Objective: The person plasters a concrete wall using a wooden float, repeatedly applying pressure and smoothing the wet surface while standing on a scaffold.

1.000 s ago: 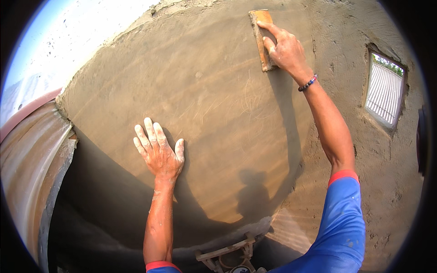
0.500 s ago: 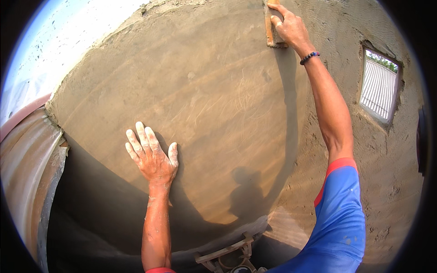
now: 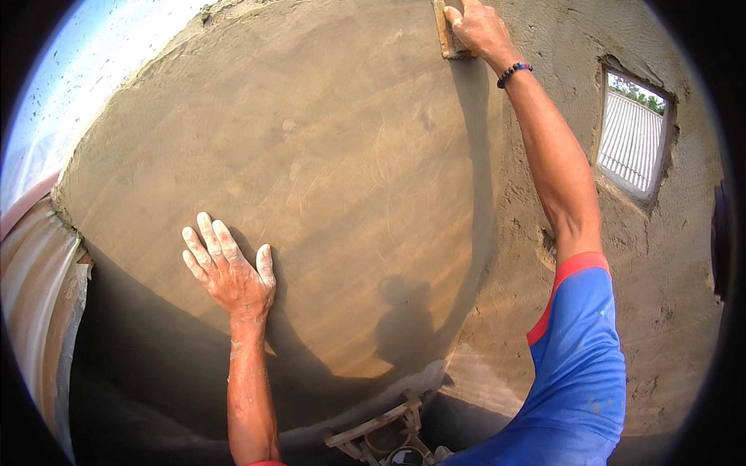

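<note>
My left hand (image 3: 238,273) rests against the grey-brown plastered wall (image 3: 334,155), its palm turned to the surface. Its fingers are stretched and spread, dusted with pale plaster. High up near the top edge, my right hand (image 3: 483,33) grips a plastering float (image 3: 448,37) with a worn, wood-coloured edge. The float lies against the wall, and the top of it and some fingertips are cut off by the frame. A dark beaded bracelet (image 3: 514,74) circles my right wrist. The right arm reaches up and casts a long shadow down the plaster.
At right, a small square opening (image 3: 633,136) with rough edges shows a corrugated roof beyond. Corrugated sheeting (image 3: 35,287) with a jagged edge stands at far left beside a pinkish pipe (image 3: 29,206). A wooden frame (image 3: 381,427) is below. Rougher plaster surrounds the opening.
The view has shifted, so the wall and opening sit further left in it. Both hands appear further left too; the right hand with the float sits slightly higher. Its grip is unchanged.
</note>
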`<state>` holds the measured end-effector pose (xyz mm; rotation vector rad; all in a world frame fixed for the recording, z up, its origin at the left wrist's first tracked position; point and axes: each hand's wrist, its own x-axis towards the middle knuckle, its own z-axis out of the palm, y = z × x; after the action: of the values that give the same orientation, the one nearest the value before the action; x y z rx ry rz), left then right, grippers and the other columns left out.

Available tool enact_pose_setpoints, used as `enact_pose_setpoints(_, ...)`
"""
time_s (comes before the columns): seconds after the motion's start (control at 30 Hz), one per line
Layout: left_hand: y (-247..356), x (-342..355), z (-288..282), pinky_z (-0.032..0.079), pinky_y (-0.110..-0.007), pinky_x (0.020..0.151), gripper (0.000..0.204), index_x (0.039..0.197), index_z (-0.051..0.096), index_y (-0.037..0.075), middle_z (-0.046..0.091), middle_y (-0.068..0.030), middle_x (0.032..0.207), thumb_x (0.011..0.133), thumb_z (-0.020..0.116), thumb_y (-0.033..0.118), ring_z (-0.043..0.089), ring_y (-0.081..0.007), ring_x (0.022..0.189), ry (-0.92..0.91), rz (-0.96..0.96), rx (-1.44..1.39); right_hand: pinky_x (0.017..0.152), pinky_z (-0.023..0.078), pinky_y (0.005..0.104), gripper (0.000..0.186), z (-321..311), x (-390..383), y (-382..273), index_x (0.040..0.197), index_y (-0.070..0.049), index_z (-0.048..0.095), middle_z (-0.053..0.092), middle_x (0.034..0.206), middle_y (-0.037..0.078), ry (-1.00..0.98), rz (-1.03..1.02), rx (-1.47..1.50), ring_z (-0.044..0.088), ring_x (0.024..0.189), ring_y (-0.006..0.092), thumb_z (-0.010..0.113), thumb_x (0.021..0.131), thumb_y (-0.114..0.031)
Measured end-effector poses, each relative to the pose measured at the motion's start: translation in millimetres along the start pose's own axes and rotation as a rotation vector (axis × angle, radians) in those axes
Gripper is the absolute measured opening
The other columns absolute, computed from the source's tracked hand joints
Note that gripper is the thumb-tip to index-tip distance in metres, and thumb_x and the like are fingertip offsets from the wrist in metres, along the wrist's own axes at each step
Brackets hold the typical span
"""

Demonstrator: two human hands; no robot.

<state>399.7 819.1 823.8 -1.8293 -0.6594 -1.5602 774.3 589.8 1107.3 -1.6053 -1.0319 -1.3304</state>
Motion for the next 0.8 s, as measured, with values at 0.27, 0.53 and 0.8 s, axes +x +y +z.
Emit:
enact_pose_setpoints(0.27,-2.0,0.7,-5.1,0.008,-0.055,0.123,0.079,0.158,0.02,0.003,0.02,-0.0157,0.166,0.1,0.051,0.048,0.011,-0.0391,0.154,-0.032,-0.016,0.032,0.096,0.049,0.054,0.053,13.4,-86.0,58.6,0.142,-0.009,0.049,0.067,0.118,0.029,-0.095,0.212,-0.079,0.062,0.111,0.0482,0.059,0.094,-0.029)
enact_pose_setpoints(0.53,2.3,-2.1,-4.2,0.008,-0.058,0.123,0.088,0.154,0.025,0.002,0.018,-0.0165,0.166,0.09,0.065,0.047,0.009,-0.0423,0.153,-0.102,-0.037,0.018,0.084,0.056,0.0457,0.054,44.2,-244.0,-59.0,0.14,-0.008,0.054,0.069,0.115,0.023,-0.15,-0.106,0.13,0.069,0.097,0.0388,0.065,0.088,-0.015)
enact_pose_setpoints(0.8,4.7,-1.6,-6.5,0.007,-0.059,0.122,0.087,0.154,0.028,0.003,0.018,-0.017,0.166,0.089,0.068,0.045,0.009,-0.0423,0.154,-0.117,-0.051,-0.059,0.062,0.056,0.0432,0.052,34.4,-172.1,-175.2,0.14,-0.022,0.055,0.067,0.09,0.016,-0.096,-0.351,0.103,0.068,0.077,0.0313,0.064,0.089,-0.02)
